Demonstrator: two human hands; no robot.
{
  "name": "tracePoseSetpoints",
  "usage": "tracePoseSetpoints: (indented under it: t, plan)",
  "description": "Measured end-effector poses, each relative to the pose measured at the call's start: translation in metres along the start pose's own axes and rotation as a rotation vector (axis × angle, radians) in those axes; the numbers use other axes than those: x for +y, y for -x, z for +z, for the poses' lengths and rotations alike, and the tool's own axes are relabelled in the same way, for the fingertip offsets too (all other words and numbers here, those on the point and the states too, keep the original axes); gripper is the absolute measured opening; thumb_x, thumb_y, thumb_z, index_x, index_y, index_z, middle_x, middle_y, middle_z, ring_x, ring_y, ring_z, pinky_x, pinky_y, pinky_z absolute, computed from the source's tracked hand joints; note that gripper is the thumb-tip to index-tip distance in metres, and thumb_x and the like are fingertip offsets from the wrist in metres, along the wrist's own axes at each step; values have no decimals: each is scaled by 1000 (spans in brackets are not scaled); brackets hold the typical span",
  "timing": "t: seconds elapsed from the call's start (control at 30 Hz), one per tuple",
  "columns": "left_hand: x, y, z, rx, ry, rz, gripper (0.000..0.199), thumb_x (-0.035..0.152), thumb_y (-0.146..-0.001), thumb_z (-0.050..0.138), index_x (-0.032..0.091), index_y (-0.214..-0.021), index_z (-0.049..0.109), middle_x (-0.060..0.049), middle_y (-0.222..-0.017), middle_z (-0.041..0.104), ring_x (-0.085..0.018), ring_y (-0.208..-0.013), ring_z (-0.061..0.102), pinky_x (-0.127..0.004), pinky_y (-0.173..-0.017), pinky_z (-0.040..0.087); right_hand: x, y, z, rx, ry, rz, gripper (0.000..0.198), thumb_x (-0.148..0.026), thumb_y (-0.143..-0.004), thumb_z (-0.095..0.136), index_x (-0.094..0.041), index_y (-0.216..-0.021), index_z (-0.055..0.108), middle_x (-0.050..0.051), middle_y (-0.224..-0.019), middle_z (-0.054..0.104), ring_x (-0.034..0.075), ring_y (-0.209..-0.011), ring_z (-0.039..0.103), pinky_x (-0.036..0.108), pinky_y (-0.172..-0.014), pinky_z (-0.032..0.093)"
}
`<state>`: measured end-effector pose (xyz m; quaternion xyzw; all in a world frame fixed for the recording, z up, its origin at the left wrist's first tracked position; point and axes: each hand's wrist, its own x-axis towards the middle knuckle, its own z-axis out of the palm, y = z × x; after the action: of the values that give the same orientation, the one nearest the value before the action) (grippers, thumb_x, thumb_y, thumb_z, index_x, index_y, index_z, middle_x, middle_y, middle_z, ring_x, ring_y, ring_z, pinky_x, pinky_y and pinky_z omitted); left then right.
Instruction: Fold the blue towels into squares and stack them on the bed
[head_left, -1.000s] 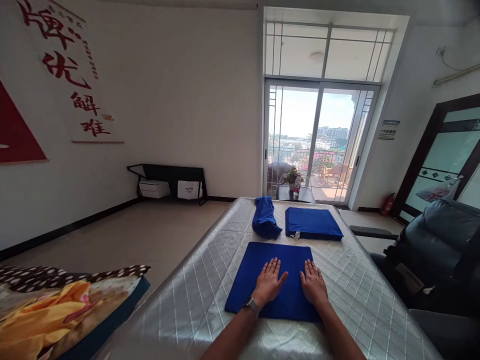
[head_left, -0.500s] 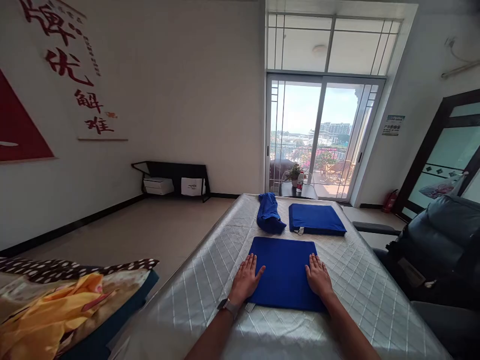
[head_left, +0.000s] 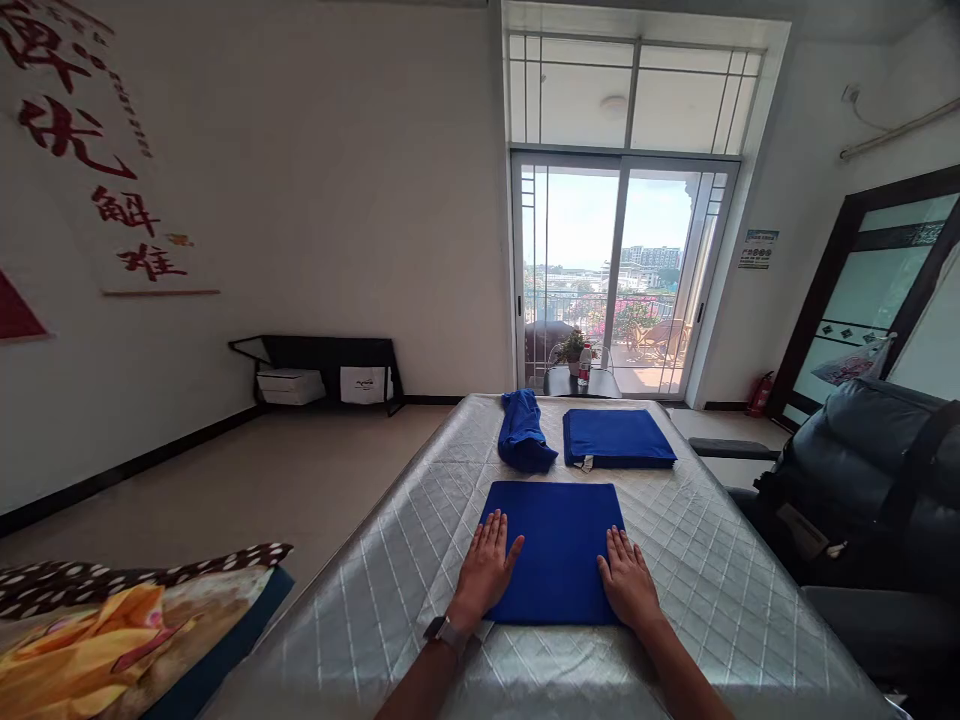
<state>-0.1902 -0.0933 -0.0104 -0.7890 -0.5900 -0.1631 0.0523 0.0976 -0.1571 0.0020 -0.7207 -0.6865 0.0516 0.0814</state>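
Observation:
A folded blue cloth (head_left: 553,555) lies flat in front of me, squared into a neat rectangle. My left hand (head_left: 481,570) rests flat along its left edge, fingers stretched forward and thumb out over the fabric. Along the right edge lies my right hand (head_left: 628,582), likewise flat with its fingers extended. Neither hand grips anything. Just beyond sits a folded stack of blue cloth (head_left: 616,436) with a small white tag at its near edge. To the left of that stack is a crumpled blue cloth (head_left: 525,432).
Everything blue lies on a table with a silvery quilted cover (head_left: 375,590). Patterned bedding with a yellow cloth (head_left: 90,640) is at lower left. A dark chair with a bag (head_left: 862,490) stands close on the right. Behind the table is a small stand with a bottle (head_left: 583,368).
My view has turned slightly right, so the scene sits further left. The right hand has slid a little nearer to me along the cloth's edge. Both hands stay flat.

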Motion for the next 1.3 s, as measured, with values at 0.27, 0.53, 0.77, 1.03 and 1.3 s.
tracePoseSetpoints:
  t: [0.27,0.53,0.77,1.03,1.3]
  plan:
    - [130,-5,10,-102,148,381,66,51,-105,15,12,-156,30,-11,-162,30,-23,-152,23,-44,-123,26,-1,3,-4,2,-6,-18,65,-39,-101,20,-10,-158,22,8,-166,16,21,-154,10,42,-124,9]
    - [73,10,2,-166,102,177,76,62,-102,14,11,-157,28,-12,-163,27,-26,-152,22,-47,-123,23,-1,2,-3,5,-32,3,66,-43,-100,19,-12,-159,19,5,-166,16,18,-154,10,40,-124,5]
    - [-32,53,5,-97,-28,6,75,61,-102,15,13,-158,26,-13,-163,29,-28,-151,23,-48,-121,26,-1,1,-1,0,-52,13,65,-42,-101,21,-13,-159,19,6,-166,16,19,-154,12,40,-124,6]
    - [-33,62,0,-55,-28,-6,78,65,-100,17,14,-158,28,-13,-161,34,-29,-150,28,-48,-120,29,-7,17,-16,48,-5,-26,63,-40,-102,20,-12,-158,24,8,-165,19,20,-154,11,43,-125,7]
    - [37,60,-9,-7,31,32,77,63,-101,20,11,-157,26,-13,-163,24,-29,-151,23,-48,-122,27,-9,56,-3,19,-11,-25,64,-41,-101,18,-12,-158,23,6,-165,18,19,-154,11,43,-125,11]
